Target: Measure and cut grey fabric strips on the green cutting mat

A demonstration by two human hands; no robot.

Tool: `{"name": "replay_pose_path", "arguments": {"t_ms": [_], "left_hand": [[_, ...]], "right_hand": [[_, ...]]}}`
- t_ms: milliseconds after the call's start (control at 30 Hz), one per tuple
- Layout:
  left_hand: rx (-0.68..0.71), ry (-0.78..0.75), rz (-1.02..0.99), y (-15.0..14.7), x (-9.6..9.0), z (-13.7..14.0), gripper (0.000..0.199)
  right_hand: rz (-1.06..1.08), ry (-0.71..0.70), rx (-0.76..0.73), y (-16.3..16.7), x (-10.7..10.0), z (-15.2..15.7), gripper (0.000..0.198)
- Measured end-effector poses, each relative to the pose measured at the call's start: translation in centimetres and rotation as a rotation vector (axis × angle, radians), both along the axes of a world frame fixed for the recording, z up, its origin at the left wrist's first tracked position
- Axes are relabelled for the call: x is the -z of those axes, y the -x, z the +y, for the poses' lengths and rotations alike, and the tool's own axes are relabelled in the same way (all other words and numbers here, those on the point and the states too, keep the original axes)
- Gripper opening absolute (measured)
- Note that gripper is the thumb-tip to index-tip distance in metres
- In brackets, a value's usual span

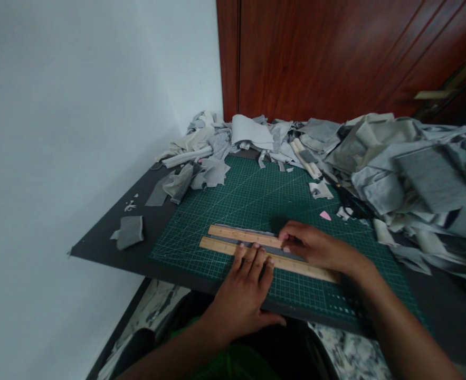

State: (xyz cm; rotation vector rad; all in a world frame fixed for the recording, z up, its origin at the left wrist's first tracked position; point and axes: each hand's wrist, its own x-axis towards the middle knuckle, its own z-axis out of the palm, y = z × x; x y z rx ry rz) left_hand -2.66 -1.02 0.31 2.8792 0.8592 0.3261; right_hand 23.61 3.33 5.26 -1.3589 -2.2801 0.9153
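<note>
Two wooden rulers lie nearly parallel across a strip of grey fabric (228, 240) on the green cutting mat. My left hand (246, 287) is laid flat, its fingertips pressing on the near wooden ruler (219, 245) and its thumb over the table's front edge. Along the fabric's far side runs the far wooden ruler (240, 234). My right hand (312, 245) is closed, with thumb and forefinger pinched at the right part of that far ruler. The hand hides the ruler's right end and some of the fabric.
The green cutting mat (256, 195) covers much of the dark table (110, 232). Fabric scraps (201, 145) pile up along the back, with a larger heap (395, 158) at right. Black scissors (351, 203) and pink tailor's chalk (325, 216) lie right. A white wall (98, 105) borders the left.
</note>
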Motion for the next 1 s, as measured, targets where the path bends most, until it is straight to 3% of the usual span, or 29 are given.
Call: {"name": "replay_pose_path", "arguments": {"t_ms": [200, 400, 633, 767, 833, 933, 1000], "left_hand": [[0.008, 0.033, -0.063, 0.1, -0.3, 0.1, 0.112], [-0.003, 0.009, -0.083, 0.1, -0.5, 0.2, 0.101], [-0.025, -0.038, -0.079, 0.0, -0.4, 0.5, 0.084], [-0.03, -0.091, -0.087, -0.2, -0.4, 0.8, 0.077], [-0.024, -0.113, -0.101, -0.4, -0.2, 1.0, 0.077], [-0.026, -0.121, -0.108, -0.6, -0.1, 1.1, 0.075], [-0.036, -0.099, -0.104, -0.6, -0.1, 1.2, 0.069]], "right_hand": [[-0.15, -0.142, 0.014, 1.2, -0.1, -0.2, 0.016], [-0.248, -0.176, 0.053, 2.0, 0.2, -0.3, 0.016], [-0.178, -0.138, 0.086, 0.6, -0.7, -0.3, 0.013], [-0.065, -0.226, 0.248, -2.0, -2.3, 0.1, 0.017], [-0.007, -0.19, 0.284, -2.7, -2.9, 0.1, 0.013], [0.016, -0.086, 0.16, -1.9, -2.8, -0.3, 0.01], [-0.01, -0.096, 0.036, -0.4, -2.2, -0.7, 0.009]]}}
